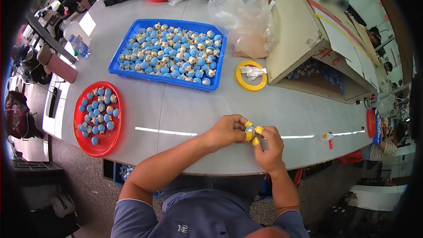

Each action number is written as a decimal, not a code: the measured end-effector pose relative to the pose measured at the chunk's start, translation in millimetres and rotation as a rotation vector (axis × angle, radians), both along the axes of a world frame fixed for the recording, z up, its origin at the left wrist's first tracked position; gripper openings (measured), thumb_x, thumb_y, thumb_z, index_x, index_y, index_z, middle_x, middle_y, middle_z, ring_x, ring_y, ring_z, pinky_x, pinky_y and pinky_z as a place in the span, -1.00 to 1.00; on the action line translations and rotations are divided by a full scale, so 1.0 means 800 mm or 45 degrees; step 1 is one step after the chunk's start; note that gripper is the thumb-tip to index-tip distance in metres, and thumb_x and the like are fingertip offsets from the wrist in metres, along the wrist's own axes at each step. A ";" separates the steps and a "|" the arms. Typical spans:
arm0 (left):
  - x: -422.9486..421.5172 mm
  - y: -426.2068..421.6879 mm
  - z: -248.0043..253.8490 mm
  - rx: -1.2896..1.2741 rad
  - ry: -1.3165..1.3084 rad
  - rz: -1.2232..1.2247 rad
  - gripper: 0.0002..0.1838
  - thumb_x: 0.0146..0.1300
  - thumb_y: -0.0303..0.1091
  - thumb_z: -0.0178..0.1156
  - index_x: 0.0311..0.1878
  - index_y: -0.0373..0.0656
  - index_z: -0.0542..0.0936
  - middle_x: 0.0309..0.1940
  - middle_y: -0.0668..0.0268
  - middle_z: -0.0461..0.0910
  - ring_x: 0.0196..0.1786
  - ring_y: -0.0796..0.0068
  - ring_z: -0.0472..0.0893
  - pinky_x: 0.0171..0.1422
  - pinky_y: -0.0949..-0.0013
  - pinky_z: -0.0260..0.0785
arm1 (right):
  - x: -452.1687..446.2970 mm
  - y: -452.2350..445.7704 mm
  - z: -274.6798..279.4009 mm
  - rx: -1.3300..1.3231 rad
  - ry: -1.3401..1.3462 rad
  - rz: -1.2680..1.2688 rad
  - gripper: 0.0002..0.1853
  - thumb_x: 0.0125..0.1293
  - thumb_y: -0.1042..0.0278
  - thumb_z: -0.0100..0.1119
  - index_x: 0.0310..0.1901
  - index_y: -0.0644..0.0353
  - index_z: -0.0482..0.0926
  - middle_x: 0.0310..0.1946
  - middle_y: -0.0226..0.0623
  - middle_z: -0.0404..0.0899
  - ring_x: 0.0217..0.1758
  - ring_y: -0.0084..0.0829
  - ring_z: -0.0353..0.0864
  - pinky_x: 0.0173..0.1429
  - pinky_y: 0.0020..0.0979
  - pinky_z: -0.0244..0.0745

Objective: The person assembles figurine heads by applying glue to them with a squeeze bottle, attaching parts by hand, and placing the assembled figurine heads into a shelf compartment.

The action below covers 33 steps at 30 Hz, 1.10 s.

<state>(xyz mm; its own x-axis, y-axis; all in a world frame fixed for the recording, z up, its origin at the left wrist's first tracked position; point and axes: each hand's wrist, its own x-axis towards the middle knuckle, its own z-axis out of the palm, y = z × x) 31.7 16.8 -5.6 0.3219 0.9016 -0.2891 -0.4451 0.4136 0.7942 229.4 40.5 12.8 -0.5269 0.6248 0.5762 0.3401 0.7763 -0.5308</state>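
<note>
Both hands meet over the table's front part, with yellow tape round several fingertips. My left hand [227, 131] pinches a small blue-and-white piece [250, 129] from the left. From the right, my right hand [269, 146] grips the same piece with its taped thumb and finger. The fingers cover most of the piece. Farther back, a blue tray [165, 79] holds many blue-and-cream pieces. A red plate [99, 150] at the left carries several more of them.
A roll of yellow tape [250, 84] with white paper on it lies beyond my hands. Behind it are a plastic bag [251, 35] and a cream box [293, 31]. A small glue bottle [327, 136] lies at the right. Other people sit at the far right.
</note>
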 end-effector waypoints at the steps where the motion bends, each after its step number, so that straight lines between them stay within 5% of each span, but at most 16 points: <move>1: 0.001 0.000 -0.001 0.001 0.006 0.009 -0.64 0.30 -0.55 0.32 0.10 -0.39 0.47 -0.03 0.12 0.64 0.02 0.36 0.69 0.16 0.34 0.60 | -0.001 0.002 -0.002 -0.029 0.003 -0.002 -0.63 0.08 0.75 0.29 -0.05 0.29 0.50 -0.20 -0.10 0.61 -0.19 -0.10 0.64 -0.13 -0.24 0.58; 14: -0.002 -0.002 0.006 -0.103 -0.426 -0.093 -0.75 0.51 -0.52 0.06 0.19 -0.33 0.48 0.08 0.10 0.63 0.10 0.31 0.71 0.20 0.40 0.62 | 0.017 0.021 0.004 -0.041 0.145 0.114 -0.78 0.27 0.61 0.32 -0.10 0.29 0.53 -0.23 -0.10 0.62 -0.25 -0.16 0.64 -0.17 -0.31 0.56; 33: 0.000 -0.002 0.005 -0.056 -0.524 -0.173 -0.71 0.50 -0.51 0.11 0.22 -0.33 0.52 0.12 0.16 0.63 0.16 0.33 0.68 0.26 0.41 0.60 | 0.018 0.029 0.025 -0.074 0.059 0.193 -0.78 0.17 0.74 0.31 -0.21 0.30 0.51 -0.27 -0.13 0.62 -0.29 -0.17 0.62 -0.26 -0.33 0.54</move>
<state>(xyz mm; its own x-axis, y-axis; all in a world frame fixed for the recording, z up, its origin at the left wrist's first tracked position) 32.0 15.0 -1.9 0.5332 0.8328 -0.1487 -0.6603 0.5195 0.5423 243.9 63.5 33.1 -0.5916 0.5731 0.5671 0.1957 0.7844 -0.5886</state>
